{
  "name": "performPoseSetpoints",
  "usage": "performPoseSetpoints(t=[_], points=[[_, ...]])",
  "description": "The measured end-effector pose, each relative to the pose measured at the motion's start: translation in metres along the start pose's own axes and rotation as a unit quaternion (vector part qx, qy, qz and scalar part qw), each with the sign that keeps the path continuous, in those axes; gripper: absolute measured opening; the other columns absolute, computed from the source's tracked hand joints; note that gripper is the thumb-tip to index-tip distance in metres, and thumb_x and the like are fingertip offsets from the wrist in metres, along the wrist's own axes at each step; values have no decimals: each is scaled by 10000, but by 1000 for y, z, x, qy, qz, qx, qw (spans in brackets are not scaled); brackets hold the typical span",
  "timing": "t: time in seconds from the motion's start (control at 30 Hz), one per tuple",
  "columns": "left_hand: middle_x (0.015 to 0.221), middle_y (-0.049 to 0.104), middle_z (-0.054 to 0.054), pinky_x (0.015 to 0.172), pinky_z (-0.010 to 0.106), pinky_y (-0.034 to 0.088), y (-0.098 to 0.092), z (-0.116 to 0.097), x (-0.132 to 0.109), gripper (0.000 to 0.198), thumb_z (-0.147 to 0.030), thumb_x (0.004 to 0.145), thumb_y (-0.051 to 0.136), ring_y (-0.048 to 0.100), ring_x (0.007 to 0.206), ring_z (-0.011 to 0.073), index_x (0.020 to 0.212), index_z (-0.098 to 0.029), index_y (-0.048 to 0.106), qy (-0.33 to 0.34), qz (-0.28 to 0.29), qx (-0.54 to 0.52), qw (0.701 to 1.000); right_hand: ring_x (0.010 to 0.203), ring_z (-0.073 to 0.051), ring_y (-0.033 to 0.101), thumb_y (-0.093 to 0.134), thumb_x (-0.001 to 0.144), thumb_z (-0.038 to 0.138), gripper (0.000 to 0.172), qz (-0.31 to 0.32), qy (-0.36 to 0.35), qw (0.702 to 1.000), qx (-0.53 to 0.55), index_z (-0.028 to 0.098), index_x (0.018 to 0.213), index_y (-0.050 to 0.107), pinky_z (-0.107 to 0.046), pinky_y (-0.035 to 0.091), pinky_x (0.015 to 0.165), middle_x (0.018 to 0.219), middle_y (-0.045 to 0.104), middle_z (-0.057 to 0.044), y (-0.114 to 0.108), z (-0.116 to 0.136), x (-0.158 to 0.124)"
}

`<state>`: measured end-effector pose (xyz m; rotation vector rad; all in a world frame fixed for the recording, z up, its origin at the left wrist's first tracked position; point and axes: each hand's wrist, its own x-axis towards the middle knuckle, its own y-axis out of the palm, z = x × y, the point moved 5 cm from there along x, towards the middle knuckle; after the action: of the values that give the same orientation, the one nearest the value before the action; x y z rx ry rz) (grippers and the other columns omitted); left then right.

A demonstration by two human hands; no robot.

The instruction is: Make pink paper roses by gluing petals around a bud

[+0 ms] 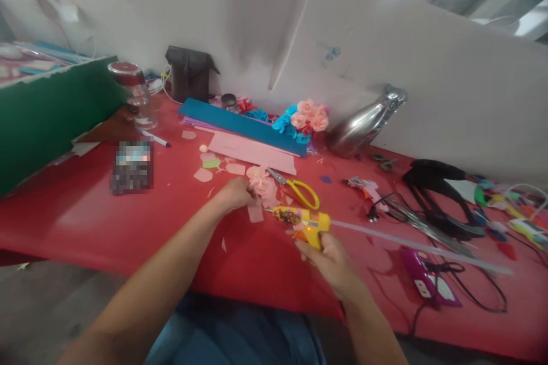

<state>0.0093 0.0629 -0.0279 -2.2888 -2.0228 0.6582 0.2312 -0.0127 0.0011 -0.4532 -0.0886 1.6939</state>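
While gripping yellow glue gun (317, 222) in right hand (329, 265), curled round handle, lower centre-right | pinching pink paper flower (262, 183) with left hand (237, 194), nearly closed, near frame centre

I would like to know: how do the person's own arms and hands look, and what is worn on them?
The left hand and right hand are without gloves. Both forearms are bare, with no sleeve in view. Blue clothing shows at the lap.
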Motion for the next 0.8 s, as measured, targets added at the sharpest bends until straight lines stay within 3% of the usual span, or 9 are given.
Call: performPoseSetpoints(t=[0.13,0.4,0.67,0.8], points=[[565,640,26,571,241,405,-1,-4,-2,96,-61,492,659,578,599,165,520,-147,627,-7,3,40,999,635,-173,561,650,717,495,410,20,-14,998,-58,190,987,598,-282,441,561,808,659,-46,7,-2,-1],[690,677,37,648,225,453,0,-12,-8,93,-65,573,623,612,685,155,634,-131,647,-18,31,112,993,698,-211,631,466,851,526,445,22,-63,979,-193,169,1099,559,-305,481,632,786,676,-61,18,-1,-4],[723,690,53,624,221,439,-1,-13,-7,96,-86,593,634,621,704,163,675,-122,668,-9,34,147,989,979,-267,653,465,873,485,378,40,-74,975,-206,199,1103,555,-359,496,813,1058,696,-112,23,2,-6],[736,691,50,626,216,439,-1,-12,-7,111,-109,602,647,622,712,160,709,-122,673,-3,56,144,988,1000,-278,645,467,872,488,400,39,-74,974,-213,195,1130,552,-375,498,825,1084,689,-121,22,0,-5]])
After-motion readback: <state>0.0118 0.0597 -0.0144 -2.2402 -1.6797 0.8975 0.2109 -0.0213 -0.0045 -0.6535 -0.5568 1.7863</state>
